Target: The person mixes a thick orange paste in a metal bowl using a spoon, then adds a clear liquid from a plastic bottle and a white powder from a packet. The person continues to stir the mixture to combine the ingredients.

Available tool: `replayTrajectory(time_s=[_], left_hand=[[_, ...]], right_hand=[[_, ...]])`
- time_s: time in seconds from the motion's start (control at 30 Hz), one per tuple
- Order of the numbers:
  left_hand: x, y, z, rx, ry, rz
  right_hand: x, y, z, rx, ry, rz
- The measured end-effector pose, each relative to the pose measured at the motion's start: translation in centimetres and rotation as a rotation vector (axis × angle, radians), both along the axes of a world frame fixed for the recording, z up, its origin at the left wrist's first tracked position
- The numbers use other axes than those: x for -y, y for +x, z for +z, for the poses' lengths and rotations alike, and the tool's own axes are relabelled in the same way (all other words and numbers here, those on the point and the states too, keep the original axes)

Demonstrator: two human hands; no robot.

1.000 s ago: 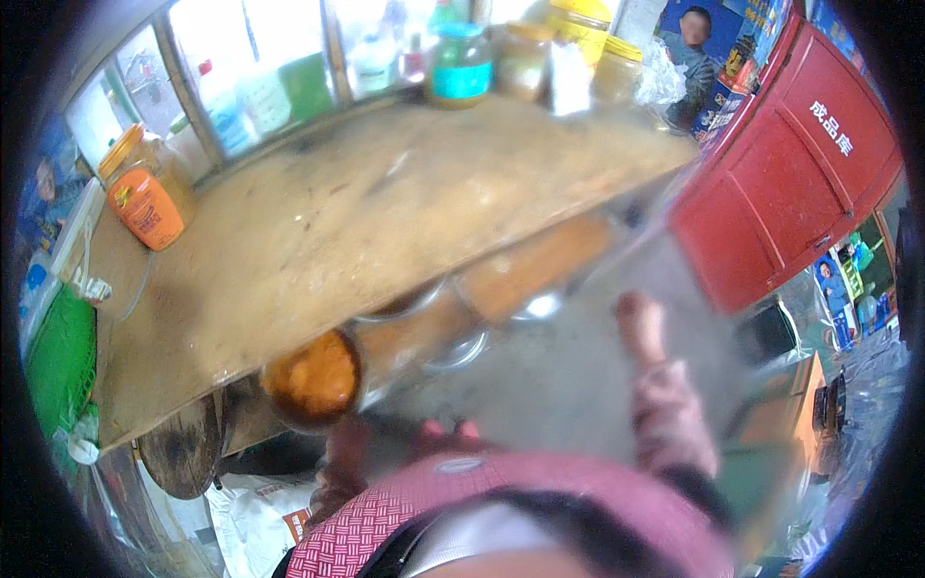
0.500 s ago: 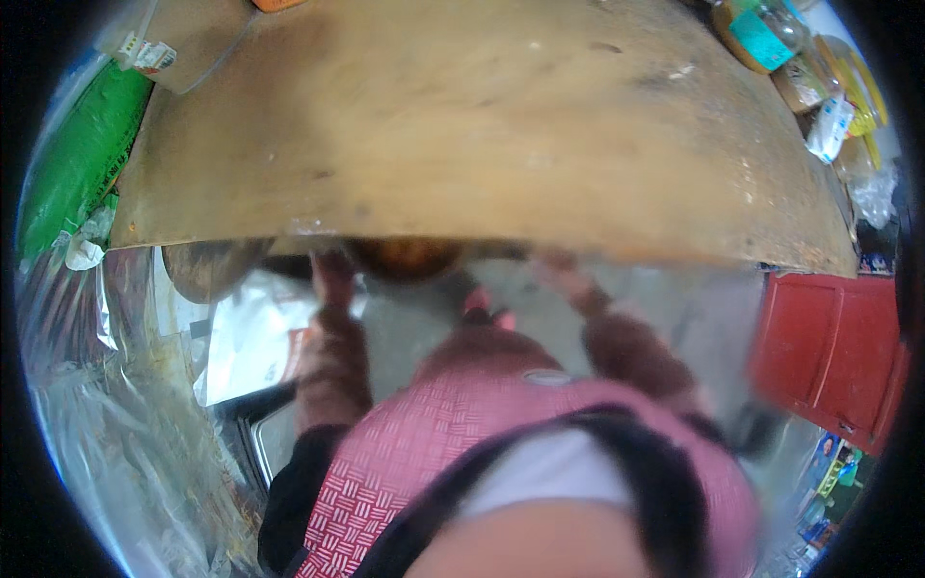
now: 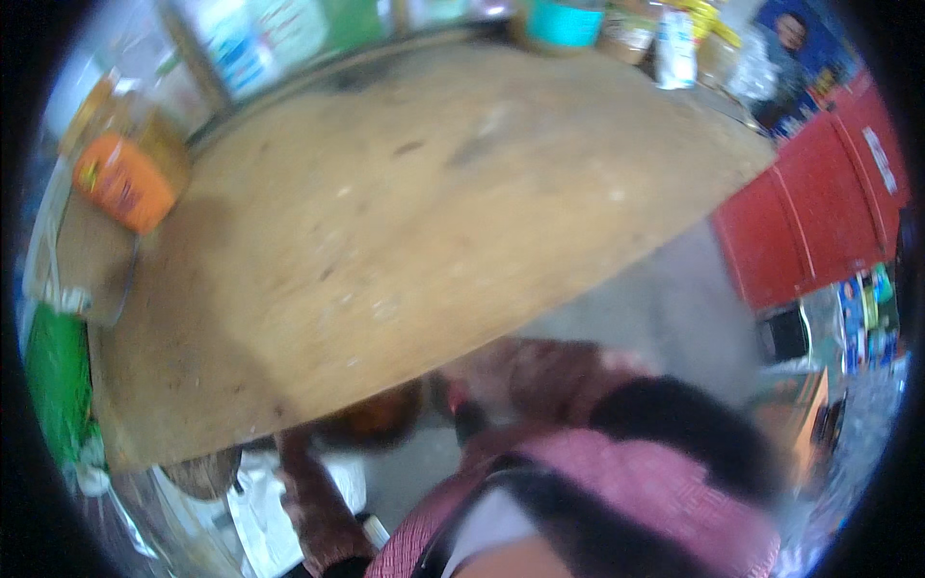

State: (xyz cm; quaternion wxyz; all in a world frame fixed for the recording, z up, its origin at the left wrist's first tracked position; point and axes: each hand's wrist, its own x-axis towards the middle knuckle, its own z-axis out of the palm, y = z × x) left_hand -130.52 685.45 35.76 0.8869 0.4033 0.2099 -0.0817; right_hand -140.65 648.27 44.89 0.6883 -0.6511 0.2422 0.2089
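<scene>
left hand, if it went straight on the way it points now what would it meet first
Probably the wooden tabletop, at its near edge just ahead of the left hand; blur makes depth unclear, so it might pass underneath instead.

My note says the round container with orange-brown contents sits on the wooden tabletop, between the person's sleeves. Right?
Not on it: the head view shows the round container below the front edge of the wooden tabletop, partly hidden, between the sleeves.
</scene>
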Motion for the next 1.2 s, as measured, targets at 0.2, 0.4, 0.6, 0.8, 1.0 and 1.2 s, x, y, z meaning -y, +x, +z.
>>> replayTrajectory(time_s=[0.2, 0.4, 0.6, 0.8, 1.0, 1.2], left_hand=[[-3.2, -12.3, 6.8, 0.032, 0.27, -0.234], [1.5, -23.4, 21.2, -0.083, 0.529, 0.113], [10.1, -30.0, 35.0, 0.106, 0.635, -0.138], [20.8, -29.0, 35.7, 1.099, 1.763, -0.269], [23.5, -21.9, 23.0, 0.486, 0.794, -0.232], [24.2, -27.0, 14.0, 0.528, 1.115, -0.13]], right_hand=[[-2.3, -6.5, 1.9, 0.081, 0.093, 0.104], [-1.2, -12.2, 5.9, 0.659, 0.252, 0.372], [6.9, -19.6, 15.7, 0.726, 0.765, 0.156], [18.4, -13.6, 17.4, 1.802, -0.86, 0.162], [21.8, -16.5, 17.1, 0.539, 0.423, -0.104], [22.2, -16.8, 14.6, 0.399, 0.473, -0.053]])
